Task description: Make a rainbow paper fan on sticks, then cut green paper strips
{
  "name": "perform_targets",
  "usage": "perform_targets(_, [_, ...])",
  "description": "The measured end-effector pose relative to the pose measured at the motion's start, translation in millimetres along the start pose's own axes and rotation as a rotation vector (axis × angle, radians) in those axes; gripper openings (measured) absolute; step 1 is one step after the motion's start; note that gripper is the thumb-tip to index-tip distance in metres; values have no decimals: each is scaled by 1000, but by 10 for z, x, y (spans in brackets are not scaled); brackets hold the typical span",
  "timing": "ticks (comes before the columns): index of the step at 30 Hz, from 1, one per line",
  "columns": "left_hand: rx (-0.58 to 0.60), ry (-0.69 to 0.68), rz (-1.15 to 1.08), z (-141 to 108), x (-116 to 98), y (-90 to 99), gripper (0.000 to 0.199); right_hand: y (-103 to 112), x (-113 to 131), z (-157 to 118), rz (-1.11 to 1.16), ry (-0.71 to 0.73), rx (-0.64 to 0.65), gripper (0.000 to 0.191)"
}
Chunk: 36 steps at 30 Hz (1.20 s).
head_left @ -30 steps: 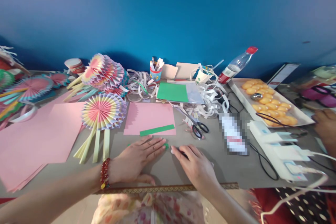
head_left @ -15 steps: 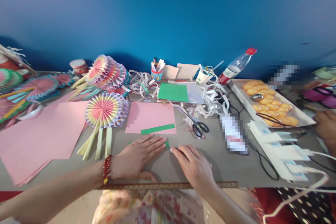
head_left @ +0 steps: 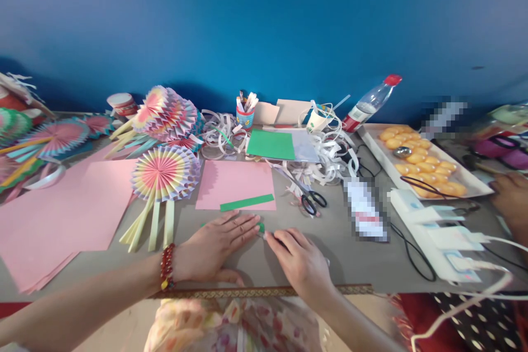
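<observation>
My left hand (head_left: 218, 245) lies flat on the grey table, fingers stretched to the right over a small green paper piece (head_left: 261, 227) whose end shows past the fingertips. Just right of it, my right hand (head_left: 299, 258) is closed, thumb and index pressed around something small that is mostly hidden. Above the hands, a green strip (head_left: 246, 202) rests on a pink sheet (head_left: 231, 179). Black-handled scissors (head_left: 313, 202) lie to the right of that sheet. A folded paper fan (head_left: 160, 173) with pale yellow strips sits at left.
Pink sheets (head_left: 61, 220) cover the left side. Curled white paper strips, green paper (head_left: 271, 144), a pen cup (head_left: 245, 115) and a bottle (head_left: 373, 103) stand behind. At right are a tray of yellow pieces (head_left: 482, 192), a power strip (head_left: 433, 242) and another person's hand.
My right hand's fingertips have shifted slightly at the end of the green piece. My left hand keeps its place; the whole view has moved a little.
</observation>
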State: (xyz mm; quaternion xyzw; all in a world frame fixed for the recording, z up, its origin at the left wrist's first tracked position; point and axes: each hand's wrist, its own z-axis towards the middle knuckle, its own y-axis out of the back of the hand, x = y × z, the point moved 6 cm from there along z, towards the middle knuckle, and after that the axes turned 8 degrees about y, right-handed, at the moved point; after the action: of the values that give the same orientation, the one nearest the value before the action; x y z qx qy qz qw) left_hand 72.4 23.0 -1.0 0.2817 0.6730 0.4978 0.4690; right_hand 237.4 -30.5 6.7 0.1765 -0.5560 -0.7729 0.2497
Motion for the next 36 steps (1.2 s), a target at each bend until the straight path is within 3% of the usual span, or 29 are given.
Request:
perform_targets(3, [8, 3, -21, -14, 2, 85, 92, 13, 3, 14, 7, -13, 2, 24])
perform_targets(7, [-24, 44, 47, -42, 81, 304, 63, 20, 3, 10, -3, -1, 4, 26])
perform_targets(10, [-36, -12, 153, -43, 162, 380, 61, 14, -6, -2, -2, 2, 4, 30])
perform_targets(14, [-19, -83, 231, -14, 306, 300, 59, 7, -8, -7, 8, -2, -3, 29])
perform_targets(19, [16, -42, 251, -1, 424, 188, 54, 14, 0, 9, 10, -12, 2, 31])
perform_targets(36, [33, -16, 155, -19, 474, 146, 57, -22, 79, 103, 43, -8, -1, 29])
